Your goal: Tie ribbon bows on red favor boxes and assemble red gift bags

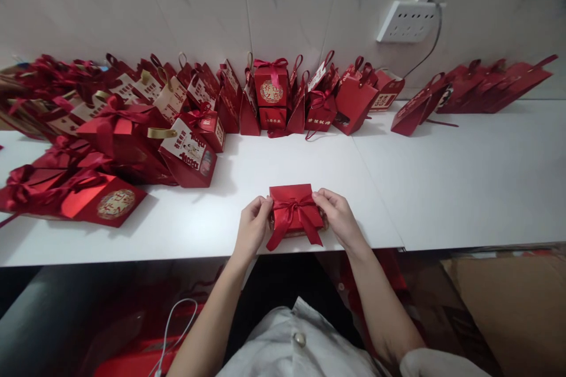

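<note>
Near the front edge of the white table (283, 165) rests a small red gift box (292, 192), with a red ribbon bow (295, 206) tied across its top and two tails hanging toward me. My left hand (254, 221) grips the box at its left side, thumb by the ribbon. At the opposite side my right hand (338, 218) holds it too, thumb on the top right corner. The fingers of both hands are partly hidden behind the box's sides.
Many red gift boxes with bows or loop handles crowd the left side, including a large bowed box (117, 200). More stand along the wall, among them a stacked pair (272, 94) and a leaning group (481, 85). A power strip (407, 22) hangs above; a cardboard box (513, 306) sits lower right.
</note>
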### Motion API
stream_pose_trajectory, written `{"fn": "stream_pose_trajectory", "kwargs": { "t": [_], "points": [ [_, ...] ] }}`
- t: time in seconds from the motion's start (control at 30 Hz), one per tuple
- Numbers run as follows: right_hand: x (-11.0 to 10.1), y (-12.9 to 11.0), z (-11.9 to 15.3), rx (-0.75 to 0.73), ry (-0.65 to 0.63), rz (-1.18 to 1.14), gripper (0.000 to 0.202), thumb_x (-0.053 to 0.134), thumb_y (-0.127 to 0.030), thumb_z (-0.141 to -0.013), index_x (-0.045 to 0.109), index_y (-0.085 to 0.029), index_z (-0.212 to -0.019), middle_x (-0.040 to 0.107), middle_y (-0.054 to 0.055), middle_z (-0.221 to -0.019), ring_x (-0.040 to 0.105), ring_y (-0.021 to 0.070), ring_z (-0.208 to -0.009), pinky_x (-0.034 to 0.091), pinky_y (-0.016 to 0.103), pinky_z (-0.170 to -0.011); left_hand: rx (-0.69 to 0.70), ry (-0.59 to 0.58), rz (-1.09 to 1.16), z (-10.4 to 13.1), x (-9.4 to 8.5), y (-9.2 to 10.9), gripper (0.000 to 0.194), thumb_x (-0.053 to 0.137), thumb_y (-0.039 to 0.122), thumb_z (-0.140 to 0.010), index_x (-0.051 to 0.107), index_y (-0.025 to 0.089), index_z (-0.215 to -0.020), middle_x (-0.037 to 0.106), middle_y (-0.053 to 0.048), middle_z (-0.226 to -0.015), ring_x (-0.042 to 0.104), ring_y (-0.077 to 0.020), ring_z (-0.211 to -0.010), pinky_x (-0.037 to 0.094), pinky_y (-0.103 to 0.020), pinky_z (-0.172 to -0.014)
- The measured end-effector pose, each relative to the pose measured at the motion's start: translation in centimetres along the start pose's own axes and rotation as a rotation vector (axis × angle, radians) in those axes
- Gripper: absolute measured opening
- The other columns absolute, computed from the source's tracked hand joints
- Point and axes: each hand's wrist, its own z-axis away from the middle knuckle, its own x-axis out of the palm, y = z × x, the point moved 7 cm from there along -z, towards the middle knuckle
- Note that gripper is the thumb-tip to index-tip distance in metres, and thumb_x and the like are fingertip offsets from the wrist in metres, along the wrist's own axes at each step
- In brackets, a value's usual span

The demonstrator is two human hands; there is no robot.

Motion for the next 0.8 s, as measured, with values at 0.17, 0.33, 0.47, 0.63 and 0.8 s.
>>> {"fn": "stream_pose_trajectory", "kwargs": {
  "t": [0.17,0.33,0.47,0.63,0.8],
  "points": [
    [0.4,0.9,-0.1,0.041,0.006,-0.067,0.038,0.061,-0.051,-0.072,0.041,-0.02,-0.06,0.036,-0.008,-0.049,0.028,0.0048,-0.038,0.019,0.019,-0.034,-0.011,0.046,0.072,0.1,0.1,-0.6,0.04,0.055,0.049,-0.078,0.042,0.019,-0.057,0.039,0.005,-0.051,0.034,-0.0079,-0.049,0.029,-0.021,-0.048],
    [0.5,1.2,0.0,0.054,-0.007,-0.071,0.042,0.062,-0.054,-0.072,0.04,-0.02,-0.061,0.033,-0.008,-0.051,0.028,0.0049,-0.04,0.018,0.018,-0.034,-0.026,0.04,0.099,-0.1,0.1,-0.9,0.039,0.056,0.048,-0.078,0.041,0.018,-0.059,0.038,0.006,-0.053,0.032,-0.0075,-0.049,0.027,-0.02,-0.048],
    [-0.7,1.5,-0.1,0.005,-0.1,-0.011,0.045,0.059,-0.064,-0.073,0.048,-0.021,-0.075,0.038,-0.007,-0.056,0.031,0.0062,-0.043,0.024,0.018,-0.035,-0.039,0.0,0.112,-0.4,-0.5,-1.0,0.037,0.049,0.047,-0.082,0.043,0.018,-0.059,0.042,0.004,-0.057,0.039,-0.0091,-0.053,0.035,-0.021,-0.054],
    [-2.3,0.8,0.5,-0.186,-0.224,0.153,0.093,0.078,-0.066,-0.045,0.044,-0.024,-0.121,0.049,0.006,-0.107,0.049,0.0135,-0.075,0.045,0.023,-0.051,-0.024,-0.061,0.07,-0.3,-0.9,-0.1,0.035,0.051,0.048,-0.081,0.049,0.017,-0.064,0.049,0.002,-0.061,0.048,-0.0114,-0.062,0.041,-0.025,-0.066],
    [-1.0,0.7,1.4,-0.211,-0.299,0.431,0.103,0.08,-0.032,-0.06,0.021,-0.026,-0.144,0.036,0.012,-0.134,0.054,0.0184,-0.098,0.051,0.034,-0.082,-0.026,-0.008,0.02,-0.2,-0.5,0.8,0.026,0.06,0.041,-0.076,0.053,0.017,-0.071,0.051,0.004,-0.061,0.047,-0.0095,-0.059,0.04,-0.023,-0.062]
  ]
}}
